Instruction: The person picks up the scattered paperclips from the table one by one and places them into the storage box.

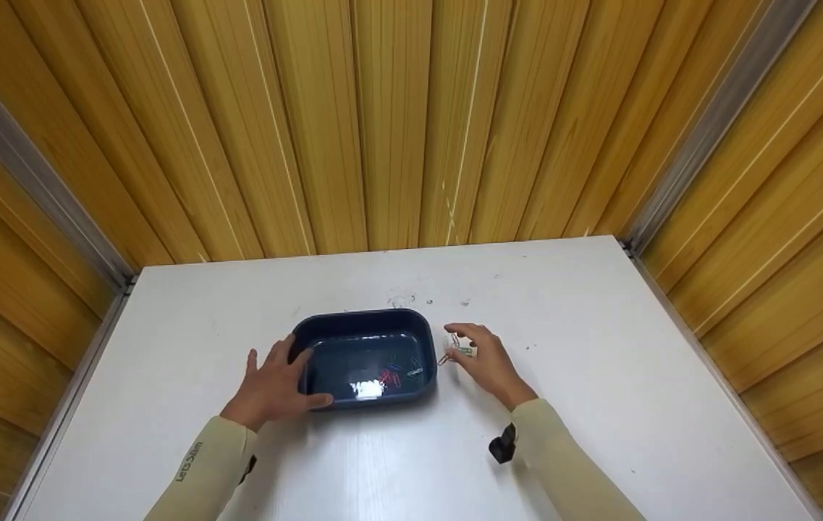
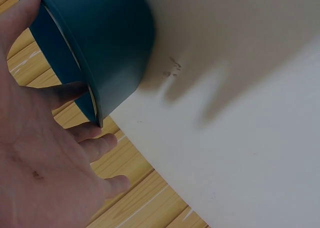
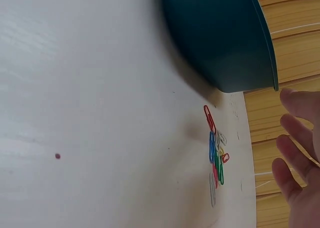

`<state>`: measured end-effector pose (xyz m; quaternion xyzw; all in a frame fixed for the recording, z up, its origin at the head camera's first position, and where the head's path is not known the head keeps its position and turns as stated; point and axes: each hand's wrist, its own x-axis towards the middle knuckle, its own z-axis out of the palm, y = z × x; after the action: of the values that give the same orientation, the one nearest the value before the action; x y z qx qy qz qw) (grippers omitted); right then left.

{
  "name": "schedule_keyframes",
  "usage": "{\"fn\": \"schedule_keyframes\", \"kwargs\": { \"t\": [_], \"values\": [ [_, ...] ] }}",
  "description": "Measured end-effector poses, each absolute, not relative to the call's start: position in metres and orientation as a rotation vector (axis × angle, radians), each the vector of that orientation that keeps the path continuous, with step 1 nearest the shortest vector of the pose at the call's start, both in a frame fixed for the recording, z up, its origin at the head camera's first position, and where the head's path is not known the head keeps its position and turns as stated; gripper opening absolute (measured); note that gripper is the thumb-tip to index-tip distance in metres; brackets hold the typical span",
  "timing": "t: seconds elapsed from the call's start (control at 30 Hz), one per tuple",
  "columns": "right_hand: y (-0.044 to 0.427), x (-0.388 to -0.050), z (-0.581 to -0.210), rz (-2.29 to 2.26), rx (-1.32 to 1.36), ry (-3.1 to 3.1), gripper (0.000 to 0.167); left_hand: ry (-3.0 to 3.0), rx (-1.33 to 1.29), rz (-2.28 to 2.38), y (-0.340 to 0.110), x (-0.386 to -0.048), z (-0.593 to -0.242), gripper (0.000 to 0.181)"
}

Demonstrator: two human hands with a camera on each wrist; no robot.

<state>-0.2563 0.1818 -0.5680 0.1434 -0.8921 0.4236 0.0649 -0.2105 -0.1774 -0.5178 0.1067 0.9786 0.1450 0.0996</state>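
Note:
A dark blue rectangular tray rests on the table, with several coloured paper clips inside at its right. At the tray's left end is my left hand, its fingers spread. The left wrist view shows that hand's thumb touching the rim and one finger reaching inside. Just right of the tray, my right hand hovers over a small pile of loose paper clips, red, blue, green and silver. In the right wrist view, its fingers are relaxed and apart from the clips, holding nothing visible.
The white table extends around the tray on every side. Wood-patterned panels stand behind it and at both sides. Small dark marks dot the tabletop behind the tray.

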Motion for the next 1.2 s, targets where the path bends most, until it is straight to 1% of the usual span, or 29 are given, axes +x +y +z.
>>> {"fn": "schedule_keyframes", "kwargs": {
  "t": [0.97,1.2],
  "values": [
    [0.183,-0.257,-0.584,1.385,0.392,-2.715,0.038,2.916,0.321,0.438,-0.178,-0.211,-0.521,0.094],
    [0.185,-0.258,-0.591,1.325,0.446,-2.717,0.039,2.910,0.316,0.421,-0.178,-0.211,-0.521,0.095]
  ]
}}
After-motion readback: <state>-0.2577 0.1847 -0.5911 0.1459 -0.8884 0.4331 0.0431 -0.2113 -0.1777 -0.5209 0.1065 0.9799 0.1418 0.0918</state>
